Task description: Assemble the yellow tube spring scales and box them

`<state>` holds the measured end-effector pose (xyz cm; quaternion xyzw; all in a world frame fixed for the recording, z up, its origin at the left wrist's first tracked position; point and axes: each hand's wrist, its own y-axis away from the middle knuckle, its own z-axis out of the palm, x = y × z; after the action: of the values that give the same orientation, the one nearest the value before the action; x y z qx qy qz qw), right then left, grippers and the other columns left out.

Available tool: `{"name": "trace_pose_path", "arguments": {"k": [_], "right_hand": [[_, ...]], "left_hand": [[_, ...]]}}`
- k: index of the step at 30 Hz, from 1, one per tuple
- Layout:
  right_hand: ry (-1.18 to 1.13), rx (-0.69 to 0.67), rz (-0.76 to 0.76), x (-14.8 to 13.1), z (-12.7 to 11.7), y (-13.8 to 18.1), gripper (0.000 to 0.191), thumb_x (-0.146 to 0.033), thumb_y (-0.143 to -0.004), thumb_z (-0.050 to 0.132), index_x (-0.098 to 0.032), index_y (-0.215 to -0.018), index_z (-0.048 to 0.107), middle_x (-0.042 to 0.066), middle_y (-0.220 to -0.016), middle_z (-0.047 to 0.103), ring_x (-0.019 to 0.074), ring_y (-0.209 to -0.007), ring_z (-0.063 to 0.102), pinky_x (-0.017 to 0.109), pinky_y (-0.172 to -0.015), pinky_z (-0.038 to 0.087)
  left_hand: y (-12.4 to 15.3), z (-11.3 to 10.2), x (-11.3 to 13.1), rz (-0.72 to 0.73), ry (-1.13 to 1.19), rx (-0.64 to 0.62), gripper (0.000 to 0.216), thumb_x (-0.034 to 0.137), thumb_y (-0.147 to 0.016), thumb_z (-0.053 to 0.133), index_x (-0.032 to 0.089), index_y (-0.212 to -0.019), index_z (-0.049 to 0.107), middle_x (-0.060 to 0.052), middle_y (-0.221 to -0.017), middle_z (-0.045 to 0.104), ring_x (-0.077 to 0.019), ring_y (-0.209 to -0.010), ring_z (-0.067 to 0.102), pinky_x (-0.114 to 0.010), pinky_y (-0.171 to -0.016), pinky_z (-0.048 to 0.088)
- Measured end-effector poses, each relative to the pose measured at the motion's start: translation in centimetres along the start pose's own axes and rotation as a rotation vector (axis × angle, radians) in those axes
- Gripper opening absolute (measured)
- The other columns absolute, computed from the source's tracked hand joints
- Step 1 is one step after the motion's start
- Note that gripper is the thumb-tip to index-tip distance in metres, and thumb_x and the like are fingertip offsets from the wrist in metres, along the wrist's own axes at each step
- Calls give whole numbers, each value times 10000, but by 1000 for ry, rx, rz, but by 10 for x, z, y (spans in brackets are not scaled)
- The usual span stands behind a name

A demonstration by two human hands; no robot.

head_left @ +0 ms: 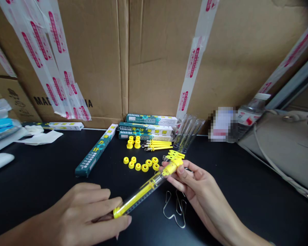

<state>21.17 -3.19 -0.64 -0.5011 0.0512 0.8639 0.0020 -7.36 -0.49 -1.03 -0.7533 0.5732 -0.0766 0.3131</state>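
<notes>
1. Head view: I observe a clear plastic tube with yellow end fittings and a yellow inner rod [140, 194], held aslant above the black tabletop [48, 171].
2. Left hand [84, 212] pinches its lower end; right hand [197, 184] grips the upper fitting, apparently to steady both ends.
3. Beyond, small yellow plastic rings [144, 167] and upright-leaning clear plastic tubes [188, 133] stand grouped by kind, presumably for easy picking.
4. Bent silver wire hooks [174, 216] lie near the right hand.

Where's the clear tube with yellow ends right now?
In the head view, the tube slants below centre, held between the left hand and right hand.
</notes>
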Motion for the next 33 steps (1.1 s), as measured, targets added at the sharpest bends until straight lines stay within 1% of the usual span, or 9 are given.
{"name": "trace_pose_path", "arguments": {"k": [5,9,12,16,18,21,25,28,33], "right_hand": [[-15,-1,0,-1,0,0,214,-302,-775,839,-160,-742,683,102,-967,793,245,-987,743,348,-951,570],[-55,-29,-4,-1,1,-1,160,-270,-828,797,-151,-875,701,109,-1028,785,238,-1030,730,351,-981,553],[-68,-43,-14,-1,2,-1,233,-247,-852,772,-137,-1044,698,119,-1079,775,237,-1074,712,360,-1016,531],[-65,-58,-38,-2,2,1,339,-242,-868,756,-169,-1185,662,107,-1137,762,234,-1118,692,362,-1037,515],[-50,-76,-57,-2,2,1,333,-246,-866,758,-190,-1182,667,97,-1160,757,237,-1151,674,360,-1047,506],[-4,-97,-97,-3,1,0,285,-255,-863,762,-202,-1135,693,88,-1185,748,237,-1180,656,350,-1046,505],[71,-141,-146,-4,-1,-1,255,-249,-879,747,-221,-1128,699,72,-1210,739,226,-1177,657,332,-1042,507],[90,-152,-160,-5,-1,1,259,-247,-892,733,-231,-1147,689,67,-1223,733,221,-1178,656,330,-1048,501],[37,-129,-144,-5,1,3,257,-258,-879,748,-218,-1127,696,78,-1196,745,225,-1172,661,332,-1042,509]], "left_hand": [[-12,-6,0,14,44,1,215,200,-997,516,299,-1071,691,48,-843,759,-108,-575,636,-245,-609,509],[-22,-16,-1,-8,59,-64,287,204,-1047,420,291,-1056,693,55,-883,782,-119,-586,642,-260,-575,477],[-23,-18,-6,-18,52,-102,369,191,-1064,343,282,-1048,700,43,-913,785,-122,-613,666,-254,-562,480],[-17,-12,-15,-69,18,-120,446,164,-1067,273,311,-1159,683,34,-1048,777,-142,-836,742,-249,-725,560],[-16,-7,-16,-97,50,-146,407,134,-1049,328,305,-1242,643,34,-1056,776,-130,-880,750,-213,-767,574],[-18,2,-13,-282,148,-120,333,294,-1056,385,220,-1339,544,-7,-1110,765,-138,-869,760,-197,-748,594],[-15,9,-8,-472,122,-170,322,381,-1036,425,263,-1323,514,8,-1112,759,-156,-883,761,-218,-767,595],[-14,9,-9,-471,120,-216,290,388,-1044,397,271,-1276,526,12,-1082,754,-158,-907,754,-219,-776,591],[-20,6,-12,-411,127,-186,333,384,-1073,271,254,-1265,510,7,-1011,762,-136,-844,761,-173,-681,582]]}}
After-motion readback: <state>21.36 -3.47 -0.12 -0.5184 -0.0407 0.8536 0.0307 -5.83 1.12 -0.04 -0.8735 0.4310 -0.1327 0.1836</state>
